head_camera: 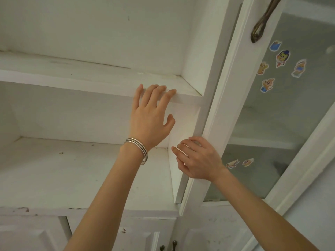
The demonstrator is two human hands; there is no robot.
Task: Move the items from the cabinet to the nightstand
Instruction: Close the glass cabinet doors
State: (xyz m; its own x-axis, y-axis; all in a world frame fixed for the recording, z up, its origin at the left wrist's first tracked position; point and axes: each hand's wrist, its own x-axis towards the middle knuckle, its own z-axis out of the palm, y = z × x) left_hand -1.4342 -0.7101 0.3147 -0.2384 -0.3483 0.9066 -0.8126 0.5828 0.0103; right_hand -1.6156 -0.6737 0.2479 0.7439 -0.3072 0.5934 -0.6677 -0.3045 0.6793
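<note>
White-painted wood fills my feed: the cabinet (108, 24) stands open right in front of me, and it is the only task thing I can make out; which items are meant I cannot tell. Nearest, low and left of the glass door (223, 98), I see two small dark knobs (174, 244) on the closed lower doors; above them runs the lower shelf (72, 169), scuffed and chipped along its front edge. My right hand (197, 158) is at the glass door's inner edge, its fingers curled round the white frame and gripping it; the thumb is hidden. Further in, left of the glass door, my left hand (150, 116) reaches up with silver bangles (137, 148) at the wrist; its fingers are spread and fairly straight, the tips resting on the front edge of the upper shelf (90, 80), holding nothing, the thumb apart below. On the glass door's pane sit several cartoon stickers (282, 57); furthest up, on the glass door's frame, a bronze-coloured handle (261, 24) hangs.
</note>
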